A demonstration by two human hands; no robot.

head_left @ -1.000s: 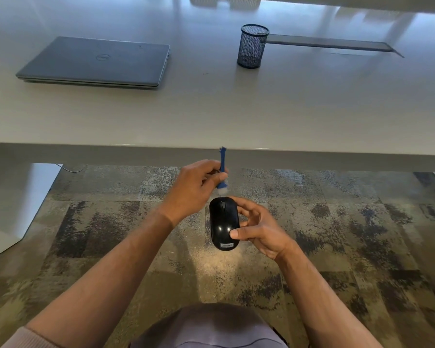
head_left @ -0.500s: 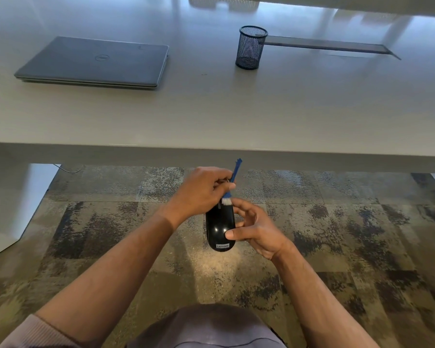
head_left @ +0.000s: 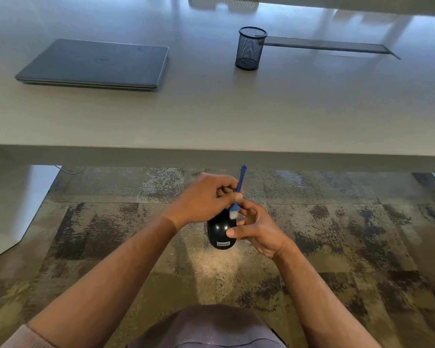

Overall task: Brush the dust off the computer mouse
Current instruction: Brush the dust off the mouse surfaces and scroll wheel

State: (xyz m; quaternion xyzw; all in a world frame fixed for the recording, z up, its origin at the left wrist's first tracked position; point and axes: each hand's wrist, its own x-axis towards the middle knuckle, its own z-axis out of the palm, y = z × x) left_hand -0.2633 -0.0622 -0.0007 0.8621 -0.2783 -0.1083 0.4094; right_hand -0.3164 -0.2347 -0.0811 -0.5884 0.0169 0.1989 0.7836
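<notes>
Between right hand (head_left: 255, 231) fingers, mouse (head_left: 220, 231)

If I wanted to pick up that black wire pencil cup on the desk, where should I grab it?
Wrap your fingers round the middle of the black mesh pencil cup, coming from the near side. It stands upright on the pale desk, round and narrow, and nothing beside it blocks a sideways reach. The closed grey laptop lies well apart.
</notes>
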